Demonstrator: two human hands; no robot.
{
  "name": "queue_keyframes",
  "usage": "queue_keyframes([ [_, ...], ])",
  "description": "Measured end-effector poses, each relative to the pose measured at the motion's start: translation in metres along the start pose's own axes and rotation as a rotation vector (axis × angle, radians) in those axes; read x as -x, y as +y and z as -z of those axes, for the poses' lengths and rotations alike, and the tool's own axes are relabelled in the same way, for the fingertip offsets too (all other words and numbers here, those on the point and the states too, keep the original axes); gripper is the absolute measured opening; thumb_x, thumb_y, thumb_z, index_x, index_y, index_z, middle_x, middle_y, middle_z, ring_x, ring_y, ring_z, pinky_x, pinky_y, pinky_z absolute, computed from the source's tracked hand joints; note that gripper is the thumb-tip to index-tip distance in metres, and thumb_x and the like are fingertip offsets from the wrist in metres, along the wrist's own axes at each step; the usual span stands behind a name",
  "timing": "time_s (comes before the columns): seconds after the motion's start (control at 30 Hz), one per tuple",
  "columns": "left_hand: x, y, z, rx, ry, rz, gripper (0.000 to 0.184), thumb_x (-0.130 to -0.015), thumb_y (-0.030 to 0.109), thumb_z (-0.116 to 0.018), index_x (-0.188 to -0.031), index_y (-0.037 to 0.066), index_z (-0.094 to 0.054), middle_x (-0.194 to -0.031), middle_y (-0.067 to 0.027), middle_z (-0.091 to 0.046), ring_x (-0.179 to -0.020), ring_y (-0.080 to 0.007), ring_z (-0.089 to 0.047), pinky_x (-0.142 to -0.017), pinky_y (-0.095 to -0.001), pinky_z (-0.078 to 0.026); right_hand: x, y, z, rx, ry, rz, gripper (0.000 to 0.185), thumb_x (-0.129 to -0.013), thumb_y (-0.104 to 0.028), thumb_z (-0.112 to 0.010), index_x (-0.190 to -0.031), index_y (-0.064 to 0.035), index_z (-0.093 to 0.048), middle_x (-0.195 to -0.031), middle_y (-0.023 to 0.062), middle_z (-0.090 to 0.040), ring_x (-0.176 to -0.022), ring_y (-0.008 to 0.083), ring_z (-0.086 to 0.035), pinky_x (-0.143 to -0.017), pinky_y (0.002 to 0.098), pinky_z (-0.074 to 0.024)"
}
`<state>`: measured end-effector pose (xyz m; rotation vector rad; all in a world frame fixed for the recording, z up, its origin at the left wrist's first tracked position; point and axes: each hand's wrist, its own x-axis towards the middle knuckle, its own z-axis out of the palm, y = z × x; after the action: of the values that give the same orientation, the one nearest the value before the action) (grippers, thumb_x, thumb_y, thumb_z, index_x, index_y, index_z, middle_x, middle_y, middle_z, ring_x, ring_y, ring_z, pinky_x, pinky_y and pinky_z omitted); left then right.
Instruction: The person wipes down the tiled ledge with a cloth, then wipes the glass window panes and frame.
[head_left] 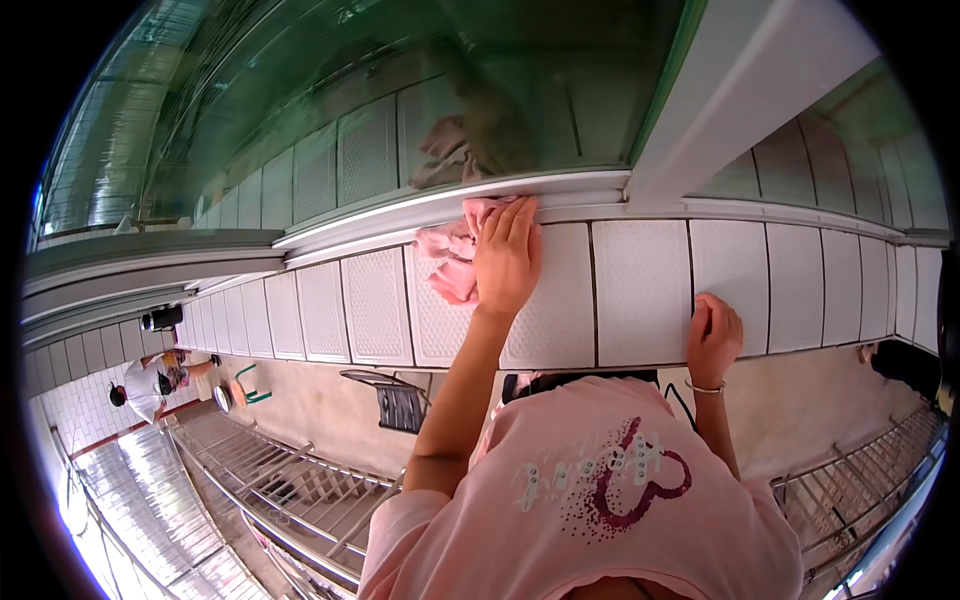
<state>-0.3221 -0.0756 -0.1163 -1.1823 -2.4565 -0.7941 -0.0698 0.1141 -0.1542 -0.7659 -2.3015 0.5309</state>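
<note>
My left hand [509, 258] presses a crumpled pink cloth [455, 280] onto the white tiled ledge [545, 330], its fingertips reaching the white window frame [580, 186]. Folds of the cloth stick out on the left of the hand and under the fingers. Farther right, my right hand [714, 332] rests at the near edge of the ledge with its fingers curled in, and I see nothing in it. A thin bracelet [706, 387] circles that wrist. Green-tinted window glass [330, 110] rises behind the ledge and reflects the hand and cloth.
A dark folding chair [390, 400] stands below the ledge at left, near a metal railing [290, 480]. Farther left are another person [145, 390], a green-framed stool [248, 385] and a black cylindrical object [162, 318] on the ledge. A white window post [710, 100] stands at right.
</note>
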Motion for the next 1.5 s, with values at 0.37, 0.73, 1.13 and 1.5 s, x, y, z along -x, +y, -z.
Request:
queue_keyframes([
  [0.37,-0.010,-0.001,0.004,-0.146,0.032,0.047,0.020,-0.091,0.013,-0.064,-0.110,0.009,-0.069,-0.099,-0.0115,-0.064,-0.094,-0.0341,-0.062,-0.081,-0.0410,-0.051,-0.001,0.003,-0.003,0.012,0.001,0.008,0.007,-0.091,-0.007,-0.062,-0.095,-0.0093,-0.067,-0.077,0.0048,-0.065,-0.069,0.0251,-0.060,-0.068,0.0377,-0.0453],
  [0.73,-0.026,0.009,0.010,-0.228,-0.456,0.291,0.018,-0.094,0.024,-0.058,-0.111,0.021,-0.066,-0.070,-0.0129,-0.068,-0.069,-0.0349,-0.069,-0.058,-0.0481,-0.054,-0.001,0.002,-0.003,0.015,-0.002,0.010,0.008,-0.090,-0.005,-0.062,-0.094,-0.0087,-0.067,-0.076,0.0048,-0.065,-0.068,0.0252,-0.060,-0.067,0.0373,-0.0453],
  [1.13,-0.013,0.007,0.006,-0.256,-0.332,0.183,0.024,-0.093,0.030,-0.055,-0.116,0.023,-0.060,-0.063,-0.0142,-0.066,-0.057,-0.0405,-0.066,-0.048,-0.0520,-0.052,-0.004,0.002,0.006,0.019,-0.023,-0.027,0.007,-0.091,-0.008,-0.060,-0.094,-0.0096,-0.066,-0.082,0.0048,-0.067,-0.075,0.0275,-0.062,-0.070,0.0401,-0.0464],
  [1.5,-0.004,0.006,0.001,-0.280,-0.238,0.145,0.029,-0.098,0.033,-0.053,-0.125,0.022,-0.058,-0.062,-0.0140,-0.067,-0.053,-0.0386,-0.066,-0.048,-0.0502,-0.052,-0.002,0.005,0.002,0.015,-0.017,-0.013,0.008,-0.091,-0.008,-0.059,-0.095,-0.0097,-0.066,-0.081,0.0049,-0.067,-0.072,0.0276,-0.061,-0.070,0.0402,-0.0466],
])
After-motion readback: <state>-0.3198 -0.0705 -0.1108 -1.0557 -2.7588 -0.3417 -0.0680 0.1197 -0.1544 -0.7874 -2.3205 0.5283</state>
